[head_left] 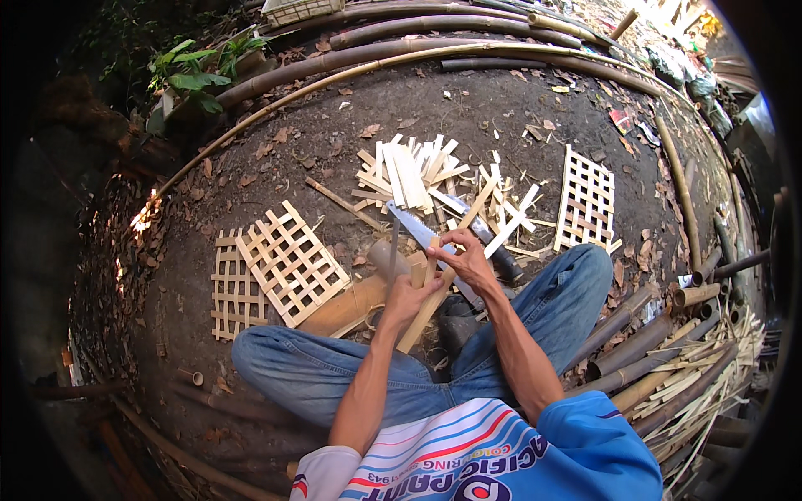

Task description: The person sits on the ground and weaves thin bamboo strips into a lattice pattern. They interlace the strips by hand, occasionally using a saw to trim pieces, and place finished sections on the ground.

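Bamboo strip (pixel 423 302) is lying between both hands over the lap, long axis slanting up-right. Left hand (pixel 407 298) fingers are gripping its lower part; right hand (pixel 464 260) is pinching the top w/ saw (pixel 418 235) just beyond.

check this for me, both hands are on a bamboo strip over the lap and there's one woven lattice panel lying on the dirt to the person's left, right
Not quite. The head view shows two lattice panels overlapping on the dirt to the person's left, not one; a third lies to the right. The rest holds: left hand and right hand are on the bamboo strip over the lap.
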A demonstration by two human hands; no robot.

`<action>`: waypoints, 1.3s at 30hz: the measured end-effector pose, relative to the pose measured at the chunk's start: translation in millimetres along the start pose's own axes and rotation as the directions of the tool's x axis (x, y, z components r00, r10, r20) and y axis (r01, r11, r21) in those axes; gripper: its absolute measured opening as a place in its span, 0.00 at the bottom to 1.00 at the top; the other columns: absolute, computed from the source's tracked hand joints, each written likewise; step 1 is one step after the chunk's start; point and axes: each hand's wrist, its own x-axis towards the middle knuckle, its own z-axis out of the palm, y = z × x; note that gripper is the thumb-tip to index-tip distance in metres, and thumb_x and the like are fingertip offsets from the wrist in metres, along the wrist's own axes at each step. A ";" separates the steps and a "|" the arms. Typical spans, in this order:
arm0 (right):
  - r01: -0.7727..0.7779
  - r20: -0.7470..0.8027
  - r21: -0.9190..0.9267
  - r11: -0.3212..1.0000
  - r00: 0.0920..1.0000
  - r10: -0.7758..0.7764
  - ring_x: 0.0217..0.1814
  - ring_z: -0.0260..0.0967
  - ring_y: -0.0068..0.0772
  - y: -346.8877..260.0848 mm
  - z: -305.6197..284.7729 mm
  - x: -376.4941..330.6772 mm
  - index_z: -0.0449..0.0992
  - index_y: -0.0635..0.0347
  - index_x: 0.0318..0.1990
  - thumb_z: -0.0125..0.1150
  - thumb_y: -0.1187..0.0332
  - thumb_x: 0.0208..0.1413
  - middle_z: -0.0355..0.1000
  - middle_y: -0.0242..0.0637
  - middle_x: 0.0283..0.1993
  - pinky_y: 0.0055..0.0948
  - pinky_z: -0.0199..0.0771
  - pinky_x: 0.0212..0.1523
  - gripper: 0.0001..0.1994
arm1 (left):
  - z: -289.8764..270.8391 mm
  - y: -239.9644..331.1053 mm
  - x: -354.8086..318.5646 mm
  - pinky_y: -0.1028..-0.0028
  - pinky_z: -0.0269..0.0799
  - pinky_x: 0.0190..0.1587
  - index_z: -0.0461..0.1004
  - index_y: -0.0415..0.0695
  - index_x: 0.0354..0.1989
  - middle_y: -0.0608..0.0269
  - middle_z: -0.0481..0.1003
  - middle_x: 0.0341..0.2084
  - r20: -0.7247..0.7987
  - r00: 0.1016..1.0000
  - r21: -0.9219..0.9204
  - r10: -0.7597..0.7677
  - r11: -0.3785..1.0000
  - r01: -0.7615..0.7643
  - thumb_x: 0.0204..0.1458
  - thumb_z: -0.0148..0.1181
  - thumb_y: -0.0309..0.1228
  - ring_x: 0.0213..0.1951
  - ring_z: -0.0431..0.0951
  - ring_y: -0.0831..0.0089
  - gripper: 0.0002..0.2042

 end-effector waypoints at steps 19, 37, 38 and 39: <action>-0.286 0.340 0.210 0.935 0.918 0.204 0.43 0.71 0.23 7.0 -14.7 3.4 0.79 0.66 0.48 0.58 0.60 0.62 0.78 0.36 0.41 0.27 0.70 0.47 0.17 | 0.6 -5.7 1.2 0.74 0.76 0.36 0.77 0.34 0.44 0.59 0.79 0.35 0.024 0.998 -0.173 0.055 0.984 -0.050 0.50 0.69 0.32 0.34 0.79 0.75 0.16; 0.142 -0.321 -0.323 0.936 0.914 -0.249 0.40 0.65 0.44 4.4 10.0 -1.6 0.79 0.64 0.35 0.60 0.71 0.56 0.64 0.44 0.40 0.39 0.66 0.42 0.06 | -6.8 -21.6 13.7 0.73 0.75 0.33 0.77 0.30 0.44 0.54 0.80 0.35 -0.263 0.965 -0.311 0.008 0.946 -0.092 0.49 0.69 0.28 0.32 0.79 0.74 0.17; 0.128 -0.386 -0.312 0.942 0.888 -0.249 0.38 0.65 0.43 4.5 7.1 0.7 0.79 0.65 0.35 0.60 0.72 0.56 0.63 0.44 0.40 0.38 0.67 0.42 0.05 | -7.2 -22.4 13.6 0.74 0.75 0.33 0.77 0.30 0.44 0.54 0.80 0.35 -0.253 0.967 -0.314 0.009 0.945 -0.091 0.49 0.70 0.28 0.32 0.79 0.73 0.17; 0.127 -0.424 -0.374 0.919 0.858 -0.291 0.36 0.64 0.38 1.3 3.0 2.2 0.78 0.66 0.38 0.58 0.73 0.57 0.62 0.43 0.39 0.36 0.69 0.40 0.06 | -6.6 -21.6 13.7 0.74 0.75 0.34 0.77 0.30 0.44 0.54 0.80 0.35 -0.242 0.970 -0.316 0.013 0.944 -0.091 0.49 0.70 0.28 0.33 0.79 0.73 0.17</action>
